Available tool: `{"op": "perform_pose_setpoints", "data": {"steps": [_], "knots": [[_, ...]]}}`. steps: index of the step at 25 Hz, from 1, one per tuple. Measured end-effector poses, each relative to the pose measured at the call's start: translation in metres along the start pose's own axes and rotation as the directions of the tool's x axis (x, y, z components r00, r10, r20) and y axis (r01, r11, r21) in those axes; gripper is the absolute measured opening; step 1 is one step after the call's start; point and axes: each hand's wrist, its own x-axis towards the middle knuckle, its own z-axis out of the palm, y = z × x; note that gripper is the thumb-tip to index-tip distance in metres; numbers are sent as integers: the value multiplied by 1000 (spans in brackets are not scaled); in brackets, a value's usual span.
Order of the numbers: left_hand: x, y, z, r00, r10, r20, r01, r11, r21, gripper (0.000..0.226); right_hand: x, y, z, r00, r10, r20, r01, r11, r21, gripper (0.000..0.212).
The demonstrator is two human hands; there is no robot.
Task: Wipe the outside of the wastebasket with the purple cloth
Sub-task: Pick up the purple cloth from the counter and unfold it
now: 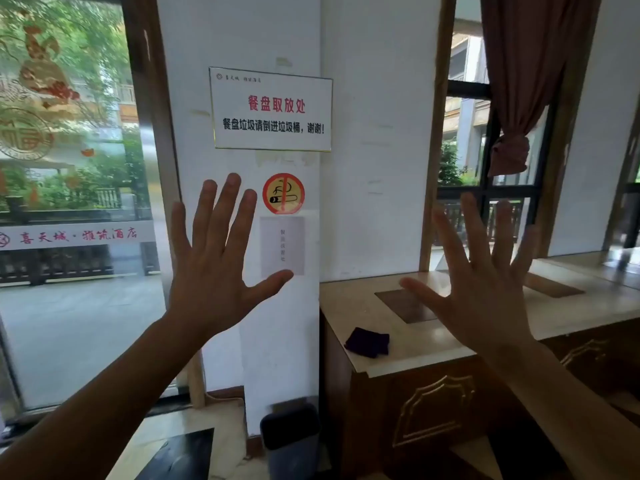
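The cabinet's marble surface (349,306) fills your lower right. Just left of the cabinet, on the floor at the foot of the white pillar (277,341), the dark wastebasket (291,441) stands upright. Your 2 hands are raised with palms facing away: the left hand (211,271) is in front of the pillar and the right hand (485,289) above the surface. All fingers (225,209) are spread wide and hold nothing. The purple cloth (367,346) lies crumpled near the surface's front left corner, its longer side roughly along the front edge. It sits down and left of your right thumb, so the right hand looks nearer for the pickup.
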Motion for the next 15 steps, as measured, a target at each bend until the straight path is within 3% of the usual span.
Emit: {"op": "perform_pose_setpoints", "data": {"steps": [7, 15], "knots": [[-39, 81, 36, 991, -83, 110, 96, 988, -120, 92, -60, 52, 15, 988, 30, 155, -51, 990, 133, 80], [-89, 135, 98, 949, -96, 300, 206, 911, -358, 64, -127, 67, 72, 933, 83, 351, -171, 959, 227, 63]]}}
